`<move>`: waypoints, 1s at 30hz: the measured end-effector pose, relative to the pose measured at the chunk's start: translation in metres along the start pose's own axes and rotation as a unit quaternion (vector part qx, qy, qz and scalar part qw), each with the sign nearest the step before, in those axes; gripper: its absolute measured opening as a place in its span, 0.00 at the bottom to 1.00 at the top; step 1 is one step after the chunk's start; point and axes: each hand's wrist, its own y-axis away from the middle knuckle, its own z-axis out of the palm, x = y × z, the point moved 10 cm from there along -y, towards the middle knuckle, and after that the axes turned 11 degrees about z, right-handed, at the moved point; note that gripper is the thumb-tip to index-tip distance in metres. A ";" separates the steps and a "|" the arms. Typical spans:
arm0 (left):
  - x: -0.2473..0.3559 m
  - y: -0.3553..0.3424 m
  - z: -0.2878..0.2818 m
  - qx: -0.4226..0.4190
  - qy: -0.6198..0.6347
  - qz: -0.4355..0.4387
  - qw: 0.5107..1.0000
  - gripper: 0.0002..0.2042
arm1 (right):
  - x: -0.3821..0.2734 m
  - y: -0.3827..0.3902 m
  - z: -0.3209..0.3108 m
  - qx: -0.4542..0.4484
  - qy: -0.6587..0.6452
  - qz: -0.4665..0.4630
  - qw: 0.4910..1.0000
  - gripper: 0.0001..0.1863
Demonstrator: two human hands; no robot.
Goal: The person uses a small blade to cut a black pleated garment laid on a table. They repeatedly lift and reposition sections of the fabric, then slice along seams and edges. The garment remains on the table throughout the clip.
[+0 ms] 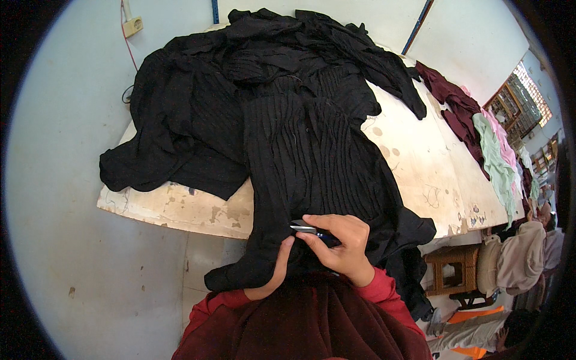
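Observation:
A black pleated garment (312, 156) hangs over the table's front edge toward me. My right hand (342, 243) is closed on small metal thread snips (303, 229) with dark handles, their blades against the cloth. Just left of the snips, my left hand (273, 273) grips the garment, one digit showing on top; its other fingers are hidden. More crumpled black fabric (180, 120) lies heaped to the left and behind.
The pale, stained table (438, 186) carries maroon cloth (456, 102), with mint (498, 162) and pink fabrics to the right. A wall socket (134, 25) is at back left. A wicker stool (450, 270), piled fabrics and partly visible people are at lower right.

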 end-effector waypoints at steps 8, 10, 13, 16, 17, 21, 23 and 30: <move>0.012 -0.008 0.000 -0.024 -0.011 0.031 0.999 0.16 | -0.005 -0.007 -0.003 -0.009 0.017 -0.011 1.000 0.11; 0.011 -0.007 0.001 -0.005 -0.029 0.053 0.998 0.16 | 0.001 -0.005 -0.003 -0.016 0.015 -0.005 1.000 0.11; 0.002 -0.003 0.004 0.002 -0.048 0.037 0.998 0.18 | 0.015 -0.007 -0.010 0.023 -0.050 0.037 0.998 0.11; 0.014 -0.008 -0.004 0.016 -0.041 0.048 0.998 0.17 | 0.021 -0.004 0.002 -0.053 -0.191 0.118 0.973 0.19; 0.015 -0.007 -0.006 0.026 -0.045 0.048 0.997 0.17 | 0.017 -0.005 0.008 -0.079 -0.240 0.124 0.960 0.21; 0.016 -0.009 0.007 -0.024 0.040 0.024 0.999 0.17 | -0.028 0.014 0.043 -0.219 -0.047 -0.037 0.974 0.26; 0.004 -0.009 0.023 -0.064 0.177 -0.037 0.981 0.17 | -0.018 0.008 0.039 -0.143 -0.044 -0.068 0.986 0.22; -0.037 0.024 0.068 0.017 0.844 -0.377 0.381 0.17 | 0.013 0.011 0.039 -0.087 -0.132 -0.085 0.984 0.18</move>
